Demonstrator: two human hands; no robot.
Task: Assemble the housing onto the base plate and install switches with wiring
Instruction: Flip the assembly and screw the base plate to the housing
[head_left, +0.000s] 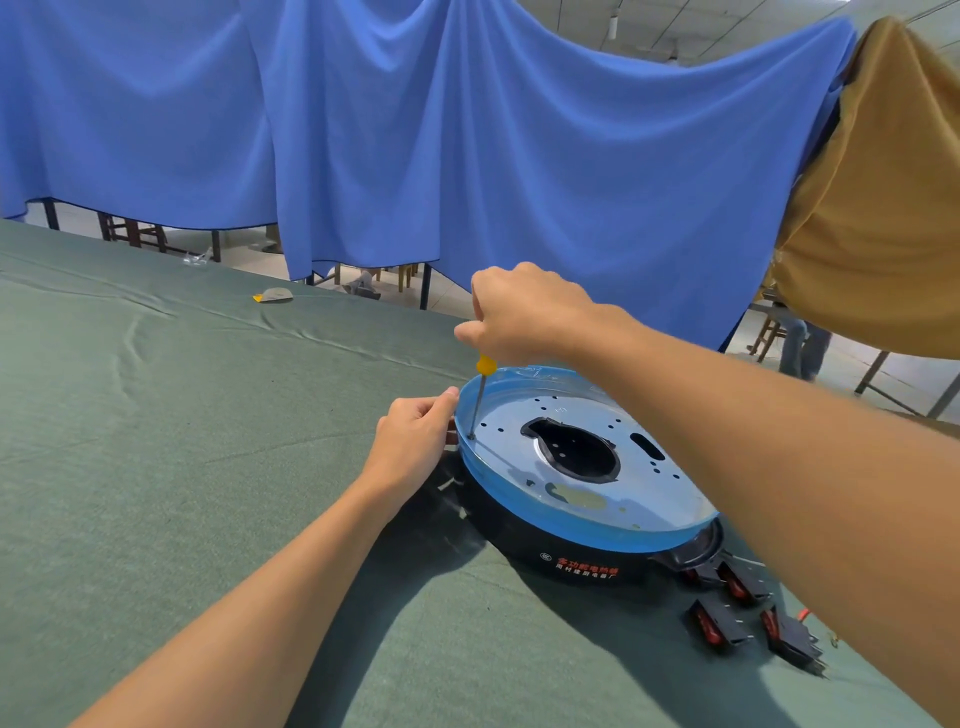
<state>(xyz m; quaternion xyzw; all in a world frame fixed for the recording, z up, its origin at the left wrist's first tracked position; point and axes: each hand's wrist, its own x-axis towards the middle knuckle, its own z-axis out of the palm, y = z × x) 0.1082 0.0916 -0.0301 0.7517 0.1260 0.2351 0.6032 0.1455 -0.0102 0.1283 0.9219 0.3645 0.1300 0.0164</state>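
Observation:
A round black housing (582, 551) with red lettering sits on the green cloth, with a shiny metal base plate (519, 415) on top that reflects the blue drape. My right hand (524, 314) grips the yellow handle of a screwdriver (479, 397), which stands nearly upright with its tip in a hole at the plate's left edge. My left hand (415, 436) holds the left rim of the housing, fingers curled on it. Several black rocker switches (719, 626) with red buttons lie by the housing's right front.
The table (156, 415) is covered in wrinkled green cloth. A small grey and yellow item (274, 296) lies far back. Blue drapes (415, 130) and a tan cloth (883, 208) hang behind. Chairs and table legs stand beyond the far edge.

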